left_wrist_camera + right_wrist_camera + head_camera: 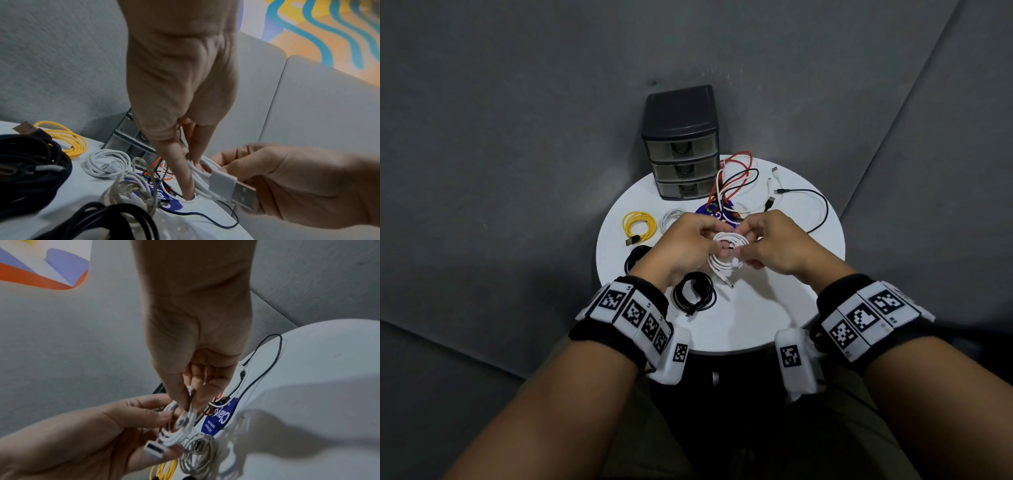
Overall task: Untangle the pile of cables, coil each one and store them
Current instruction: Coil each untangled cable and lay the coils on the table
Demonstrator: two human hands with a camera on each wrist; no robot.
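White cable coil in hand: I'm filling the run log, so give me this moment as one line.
stage: coiling | both hands hold white cable coil | yellow coil on table | red, black, white tangle left | drawers closed

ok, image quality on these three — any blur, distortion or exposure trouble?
Head view: sharp at centre, wide-angle bending at the edges, dim surroundings, white table bright but not blown out. Left wrist view: near black cable coils soft, the USB plug readable. Right wrist view: left hand blurred, white cable coil soft, hard shadows on the table.
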